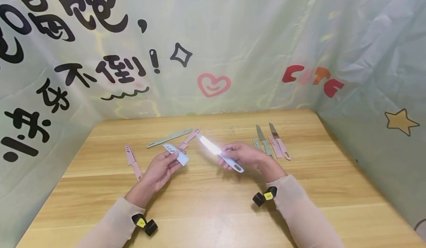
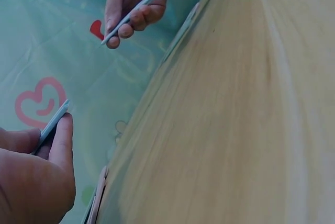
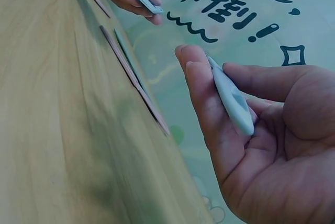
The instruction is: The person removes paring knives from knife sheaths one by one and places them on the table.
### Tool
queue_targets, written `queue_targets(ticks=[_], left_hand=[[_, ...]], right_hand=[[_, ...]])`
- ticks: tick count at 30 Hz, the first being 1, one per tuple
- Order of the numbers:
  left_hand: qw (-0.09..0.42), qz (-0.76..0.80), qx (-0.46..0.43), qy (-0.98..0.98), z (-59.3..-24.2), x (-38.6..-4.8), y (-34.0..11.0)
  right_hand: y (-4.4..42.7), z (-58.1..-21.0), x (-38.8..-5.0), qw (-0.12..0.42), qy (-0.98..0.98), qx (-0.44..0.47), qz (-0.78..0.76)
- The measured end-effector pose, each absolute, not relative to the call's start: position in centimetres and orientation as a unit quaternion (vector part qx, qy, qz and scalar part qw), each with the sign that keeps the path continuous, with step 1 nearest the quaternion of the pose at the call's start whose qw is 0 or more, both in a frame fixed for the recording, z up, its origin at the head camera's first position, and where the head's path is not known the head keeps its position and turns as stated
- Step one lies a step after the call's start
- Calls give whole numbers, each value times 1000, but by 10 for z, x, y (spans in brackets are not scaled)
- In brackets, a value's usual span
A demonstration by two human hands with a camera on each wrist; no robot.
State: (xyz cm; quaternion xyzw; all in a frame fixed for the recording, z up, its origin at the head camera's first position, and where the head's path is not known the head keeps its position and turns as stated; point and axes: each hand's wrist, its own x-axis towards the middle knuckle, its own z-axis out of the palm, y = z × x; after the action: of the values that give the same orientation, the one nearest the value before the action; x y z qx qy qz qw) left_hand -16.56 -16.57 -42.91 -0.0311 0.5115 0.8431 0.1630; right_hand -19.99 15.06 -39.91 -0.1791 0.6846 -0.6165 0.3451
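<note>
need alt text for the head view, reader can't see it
A person's left hand holds a pale blue blade cover and their right hand an unsheathed knife above a wooden table. Pink knives and green knives lie on it; a printed curtain hangs behind.

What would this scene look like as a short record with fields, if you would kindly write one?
Left hand: holds light-blue sheath
Right hand: grips light-blue-handled knife, blade bare
Held pair: apart
Table, person's left: pink sheathed knife; green sheathed knife; second pink knife, partly behind left hand
Table, person's right: green-handled knife and pink-handled knife, blades bare; green sheath and pink sheath beside them
Surface: wooden table
Backdrop: printed cloth
</note>
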Motion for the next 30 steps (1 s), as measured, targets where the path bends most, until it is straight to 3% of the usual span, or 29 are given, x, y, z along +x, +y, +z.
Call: queue_targets(ticks=[30], left_hand=[[202, 784, 4, 588, -423, -182, -136]], right_hand=[[168, -396, -200, 272, 706, -142, -639]])
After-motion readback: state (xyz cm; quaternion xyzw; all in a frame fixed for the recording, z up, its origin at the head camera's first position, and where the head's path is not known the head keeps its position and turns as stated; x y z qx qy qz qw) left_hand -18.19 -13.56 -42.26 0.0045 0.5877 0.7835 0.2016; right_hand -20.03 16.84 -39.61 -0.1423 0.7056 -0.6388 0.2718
